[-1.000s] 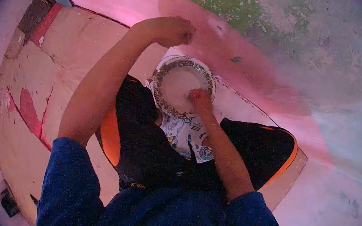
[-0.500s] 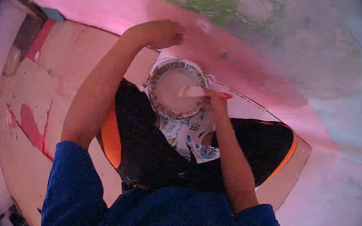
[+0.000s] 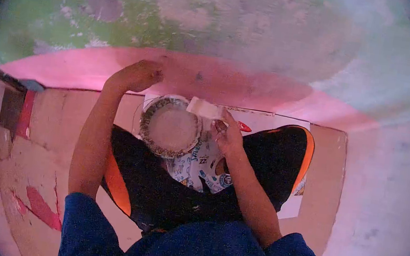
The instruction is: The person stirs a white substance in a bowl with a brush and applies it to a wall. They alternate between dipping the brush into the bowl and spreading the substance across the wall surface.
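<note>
In my right hand is a paintbrush, its wide head coated in pale paint and the red end of its handle showing past my fingers. The brush head is above the right rim of a round bucket that holds pale liquid paint and has a crusted, spattered rim. My left hand is raised beyond the bucket's far left side, in front of the pink band of the wall. Its fingers are curled, and I cannot see whether anything is in them.
Ahead stands a wall with patchy green and grey over a pink band. My bent legs flank the bucket. Printed paper or cloth lies between them, on a tan floor with red patches.
The brush head has come up out of the bucket to above its right rim. My view has tilted up and turned, showing more wall. My left hand stays raised near the wall.
</note>
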Tool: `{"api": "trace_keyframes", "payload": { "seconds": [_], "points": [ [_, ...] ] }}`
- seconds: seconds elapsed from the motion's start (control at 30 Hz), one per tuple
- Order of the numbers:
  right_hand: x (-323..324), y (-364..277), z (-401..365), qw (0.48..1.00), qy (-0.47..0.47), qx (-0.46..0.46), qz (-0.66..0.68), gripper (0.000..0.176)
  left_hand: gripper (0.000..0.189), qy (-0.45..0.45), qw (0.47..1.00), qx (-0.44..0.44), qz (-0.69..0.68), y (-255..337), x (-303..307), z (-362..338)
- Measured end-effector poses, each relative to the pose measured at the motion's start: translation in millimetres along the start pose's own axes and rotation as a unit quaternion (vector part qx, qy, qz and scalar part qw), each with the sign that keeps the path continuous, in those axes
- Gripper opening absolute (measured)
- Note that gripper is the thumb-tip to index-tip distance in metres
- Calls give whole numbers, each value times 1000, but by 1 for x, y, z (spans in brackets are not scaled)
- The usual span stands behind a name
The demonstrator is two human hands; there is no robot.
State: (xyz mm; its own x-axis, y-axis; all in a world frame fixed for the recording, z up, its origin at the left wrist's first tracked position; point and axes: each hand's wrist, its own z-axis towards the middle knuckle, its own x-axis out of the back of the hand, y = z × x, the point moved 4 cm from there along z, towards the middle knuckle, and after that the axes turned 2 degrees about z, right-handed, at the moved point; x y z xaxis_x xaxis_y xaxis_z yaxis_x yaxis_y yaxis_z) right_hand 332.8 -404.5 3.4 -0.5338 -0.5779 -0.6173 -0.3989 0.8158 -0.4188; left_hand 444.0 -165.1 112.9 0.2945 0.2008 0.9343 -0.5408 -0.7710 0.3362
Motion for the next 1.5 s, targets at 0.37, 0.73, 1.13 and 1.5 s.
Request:
{"api": "trace_keyframes", "payload": {
  "seconds": [0.37, 0.73, 1.13, 1.5],
  "points": [
    [-20, -187, -158, 915, -85, 380, 109, 7, 22, -61, 997, -47, -30, 67, -8, 7],
    [210, -168, -29, 902, 72, 351, 241, 13, 22, -201, 965, -136, -100, 132, -85, 79],
    [207, -158, 39, 860, 213, 396, 242, 21, 18, -268, 932, -20, -244, 152, -236, 186],
    [230, -150, 124, 845, 190, 439, 240, 7, 16, -259, 935, 51, -237, 147, -235, 174]
  ]
}}
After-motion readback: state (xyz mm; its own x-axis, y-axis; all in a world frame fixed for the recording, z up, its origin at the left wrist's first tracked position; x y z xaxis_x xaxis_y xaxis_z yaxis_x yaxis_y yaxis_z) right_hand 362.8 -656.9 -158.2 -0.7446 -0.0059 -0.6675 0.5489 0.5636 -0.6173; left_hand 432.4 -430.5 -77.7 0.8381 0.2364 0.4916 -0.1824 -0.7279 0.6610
